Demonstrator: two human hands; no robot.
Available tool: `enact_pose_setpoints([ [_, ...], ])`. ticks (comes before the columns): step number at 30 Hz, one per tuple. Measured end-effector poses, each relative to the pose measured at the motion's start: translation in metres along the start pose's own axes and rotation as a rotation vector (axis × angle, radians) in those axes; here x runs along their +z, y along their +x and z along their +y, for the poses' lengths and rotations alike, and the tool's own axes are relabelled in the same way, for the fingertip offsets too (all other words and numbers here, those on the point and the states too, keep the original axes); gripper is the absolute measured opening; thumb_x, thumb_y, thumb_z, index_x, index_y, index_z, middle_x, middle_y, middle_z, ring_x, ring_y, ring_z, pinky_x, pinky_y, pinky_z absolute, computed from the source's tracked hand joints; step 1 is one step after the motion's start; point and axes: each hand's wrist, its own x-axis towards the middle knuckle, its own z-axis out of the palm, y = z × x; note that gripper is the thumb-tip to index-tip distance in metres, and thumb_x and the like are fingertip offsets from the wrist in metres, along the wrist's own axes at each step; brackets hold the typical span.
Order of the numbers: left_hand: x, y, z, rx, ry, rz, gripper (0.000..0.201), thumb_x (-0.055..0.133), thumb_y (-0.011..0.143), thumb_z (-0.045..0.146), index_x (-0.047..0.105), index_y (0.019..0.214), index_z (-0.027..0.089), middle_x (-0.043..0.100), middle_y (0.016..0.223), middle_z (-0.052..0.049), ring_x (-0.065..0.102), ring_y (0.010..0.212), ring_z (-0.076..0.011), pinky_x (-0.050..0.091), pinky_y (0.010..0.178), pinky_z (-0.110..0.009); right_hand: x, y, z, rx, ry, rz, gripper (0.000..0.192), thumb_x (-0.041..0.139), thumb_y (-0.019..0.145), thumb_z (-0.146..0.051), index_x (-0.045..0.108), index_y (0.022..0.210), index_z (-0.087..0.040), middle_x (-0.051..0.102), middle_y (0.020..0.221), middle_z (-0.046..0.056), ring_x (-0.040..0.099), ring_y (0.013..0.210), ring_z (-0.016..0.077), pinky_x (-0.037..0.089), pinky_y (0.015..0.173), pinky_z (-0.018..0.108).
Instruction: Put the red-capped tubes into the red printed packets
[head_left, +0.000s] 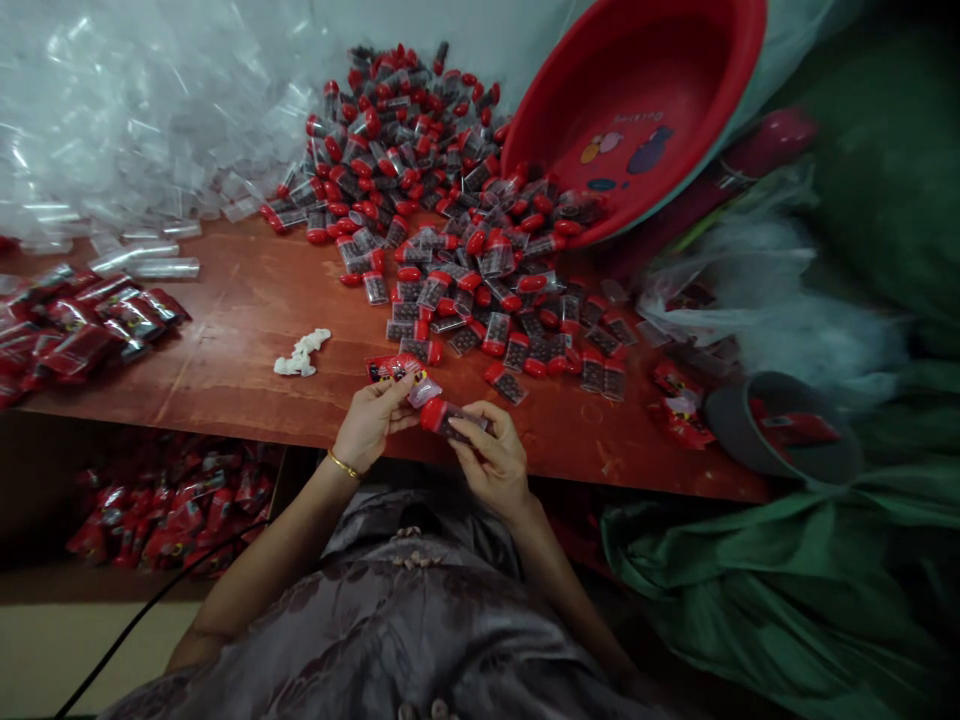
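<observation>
At the front edge of the table, my left hand pinches a small red printed packet with a clear end. My right hand grips a clear container with a red cap, dark contents showing through its wall. The red cap points left, close to the packet's clear end; whether they touch I cannot tell. Just beyond my hands spreads a big heap of similar red-capped containers. A crumpled white lump lies left of my left hand.
Clear empty tubes pile at the back left, with red packets in front. A box below holds more red packages. A tilted red basin stands at the back right, a grey bucket at the right edge.
</observation>
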Motion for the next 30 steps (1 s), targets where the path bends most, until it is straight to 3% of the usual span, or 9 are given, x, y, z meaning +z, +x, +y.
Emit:
enact_pose_setpoints([
  [9, -0.002, 0.0, 0.0, 0.025, 0.011, 0.02, 0.041, 0.082, 0.053, 0.043, 0.061, 0.072, 0.013, 0.068, 0.068, -0.003, 0.063, 0.056, -0.0118, 0.053, 0.056, -0.023, -0.002, 0.002, -0.004, 0.097, 0.053, 0.006, 0.031, 0.06, 0.081, -0.016, 0.063, 0.11, -0.023, 0.061, 0.102, 0.008, 0.06, 0.093, 0.0188, 0.052, 0.078, 0.034],
  [12, -0.001, -0.001, 0.0, 0.05, 0.013, 0.027, 0.044, 0.082, 0.052, 0.045, 0.062, 0.074, 0.012, 0.068, 0.069, -0.004, 0.064, 0.058, -0.0129, 0.053, 0.057, -0.023, -0.003, -0.001, -0.008, 0.299, 0.177, -0.044, 0.02, 0.058, 0.083, -0.024, 0.065, 0.101, -0.021, 0.067, 0.084, 0.004, 0.064, 0.072, 0.0154, 0.053, 0.065, 0.029],
  [16, 0.003, -0.004, -0.001, 0.081, 0.022, 0.031, 0.046, 0.083, 0.046, 0.046, 0.064, 0.072, 0.012, 0.066, 0.067, -0.002, 0.063, 0.059, -0.0116, 0.052, 0.057, -0.022, 0.003, -0.004, -0.014, 0.694, 0.469, -0.013, 0.022, 0.058, 0.083, -0.039, 0.064, 0.092, -0.019, 0.063, 0.059, -0.002, 0.049, 0.039, 0.007, 0.04, 0.038, 0.019],
  [20, 0.006, -0.009, -0.002, 0.122, 0.054, 0.017, 0.045, 0.083, 0.045, 0.047, 0.066, 0.069, 0.013, 0.065, 0.066, -0.001, 0.058, 0.058, -0.0089, 0.05, 0.057, -0.02, 0.008, 0.001, -0.017, 0.903, 0.731, 0.003, 0.031, 0.061, 0.078, -0.048, 0.063, 0.083, -0.017, 0.06, 0.052, -0.004, 0.045, 0.032, 0.0048, 0.027, 0.029, 0.014],
  [25, 0.004, -0.014, -0.005, 0.236, 0.146, -0.032, 0.04, 0.079, 0.053, 0.048, 0.067, 0.066, 0.013, 0.064, 0.064, 0.001, 0.056, 0.058, -0.0087, 0.051, 0.061, -0.022, 0.009, 0.008, -0.02, 0.976, 0.871, 0.05, 0.03, 0.062, 0.077, -0.046, 0.06, 0.075, -0.017, 0.059, 0.05, -0.005, 0.044, 0.029, 0.0031, 0.024, 0.027, 0.013],
  [30, 0.001, -0.01, -0.012, 0.309, 0.195, -0.097, 0.032, 0.08, 0.058, 0.039, 0.07, 0.076, 0.014, 0.067, 0.071, 0.0, 0.057, 0.064, -0.009, 0.049, 0.064, -0.02, 0.011, 0.01, -0.021, 0.958, 0.893, 0.084, 0.029, 0.062, 0.078, -0.046, 0.059, 0.075, -0.017, 0.063, 0.056, -0.005, 0.037, 0.027, 0.0009, 0.036, 0.031, 0.014],
])
